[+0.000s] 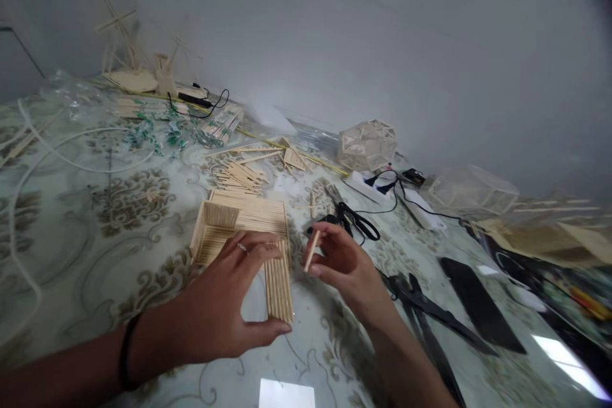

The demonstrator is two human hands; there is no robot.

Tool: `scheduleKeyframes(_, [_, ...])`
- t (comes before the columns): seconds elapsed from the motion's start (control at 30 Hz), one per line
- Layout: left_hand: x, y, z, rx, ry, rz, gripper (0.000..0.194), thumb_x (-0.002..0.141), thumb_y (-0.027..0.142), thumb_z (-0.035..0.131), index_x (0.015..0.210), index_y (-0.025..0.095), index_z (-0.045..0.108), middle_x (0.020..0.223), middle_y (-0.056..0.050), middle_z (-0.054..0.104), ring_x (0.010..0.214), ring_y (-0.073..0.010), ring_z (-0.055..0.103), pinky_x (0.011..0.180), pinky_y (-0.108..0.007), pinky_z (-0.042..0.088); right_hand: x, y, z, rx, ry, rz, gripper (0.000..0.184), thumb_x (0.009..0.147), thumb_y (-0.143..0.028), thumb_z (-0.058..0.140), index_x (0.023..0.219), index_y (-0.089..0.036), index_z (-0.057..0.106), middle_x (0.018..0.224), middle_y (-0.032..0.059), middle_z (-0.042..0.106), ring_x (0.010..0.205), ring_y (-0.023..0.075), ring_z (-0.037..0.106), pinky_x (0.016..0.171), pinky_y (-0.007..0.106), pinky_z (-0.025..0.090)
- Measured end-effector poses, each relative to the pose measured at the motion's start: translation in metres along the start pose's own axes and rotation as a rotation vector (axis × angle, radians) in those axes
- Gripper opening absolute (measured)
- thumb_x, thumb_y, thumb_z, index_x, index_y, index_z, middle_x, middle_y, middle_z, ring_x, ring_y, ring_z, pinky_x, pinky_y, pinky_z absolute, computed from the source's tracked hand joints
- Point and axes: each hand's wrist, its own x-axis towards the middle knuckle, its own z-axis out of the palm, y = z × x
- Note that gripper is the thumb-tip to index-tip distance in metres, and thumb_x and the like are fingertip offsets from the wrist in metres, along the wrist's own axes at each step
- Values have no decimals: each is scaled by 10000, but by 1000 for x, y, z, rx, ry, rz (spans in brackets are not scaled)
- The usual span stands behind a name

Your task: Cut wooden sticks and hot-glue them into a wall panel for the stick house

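Observation:
My left hand (224, 299) is closed on a small panel of wooden sticks (278, 284), its thumb at the near edge and its fingers at the far edge. Behind that panel stands an open box-like model (222, 220) made of the same sticks laid side by side, partly covered by my fingers. My right hand (342, 264), just right of the panel, pinches a short wooden stick (312, 251) upright between thumb and fingers. The stick is apart from the panel.
Loose sticks (239, 176) lie behind the model. Scissors (356, 220), pliers (430, 303) and a black phone-like slab (480, 303) lie to the right. A power strip (368, 186), a stick-built polyhedron (367, 145) and wrapped stick bundles (222, 124) sit farther back. A white cable (19, 217) curves at left.

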Motion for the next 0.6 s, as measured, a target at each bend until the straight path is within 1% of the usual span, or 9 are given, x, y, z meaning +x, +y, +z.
scheduleKeyframes(0.07, [-1,0,1,13,13,17,730,832,333,882,1423,260,459,1566,-156,567,1494,-389,526,1225,-630,493,-1,0,-6,19,16,-6,601,649,-349,1062,1164,-339,753,879,-35,664,849,184,704,805,331,648])
scheduleKeyframes(0.13, [-1,-1,1,27,29,38,731,833,305,871,1420,265,438,1567,-156,554,1496,-387,521,1214,-623,503,-2,0,-9,23,11,-25,608,650,-374,1065,1173,-341,758,864,-39,658,880,187,713,900,350,639])
scheduleKeyframes(0.2, [-2,-1,2,41,39,57,729,831,275,860,1414,266,422,1559,-160,550,1487,-389,526,1201,-636,502,-3,-1,-9,46,-12,-59,656,640,-441,1066,1213,-340,764,897,-32,662,897,181,697,1005,372,618])
scheduleKeyframes(0.27, [-2,-2,3,50,42,68,730,828,258,857,1408,266,414,1551,-164,551,1475,-386,534,1194,-641,498,-5,-2,-7,68,-39,-91,669,658,-523,1042,1239,-335,768,936,-20,660,907,179,677,1052,387,606])
scheduleKeyframes(0.37, [-1,-2,3,57,58,78,739,815,245,862,1403,258,415,1545,-173,549,1468,-377,538,1193,-616,499,-7,-4,-4,49,-51,-143,667,709,-571,1001,1282,-342,750,959,-9,651,930,189,674,1041,387,613])
scheduleKeyframes(0.5, [-1,-1,2,69,62,82,714,816,246,854,1386,233,423,1534,-189,544,1470,-379,532,1203,-617,486,-10,-5,-1,-20,-35,-227,718,737,-542,994,1363,-359,694,997,-3,652,985,207,696,1002,367,619])
scheduleKeyframes(0.6, [-1,0,3,53,37,78,720,809,253,859,1383,229,426,1528,-184,546,1468,-373,532,1206,-618,485,-14,-4,0,-75,-51,-268,725,770,-528,977,1403,-379,656,1042,-1,673,1017,209,703,997,347,604])
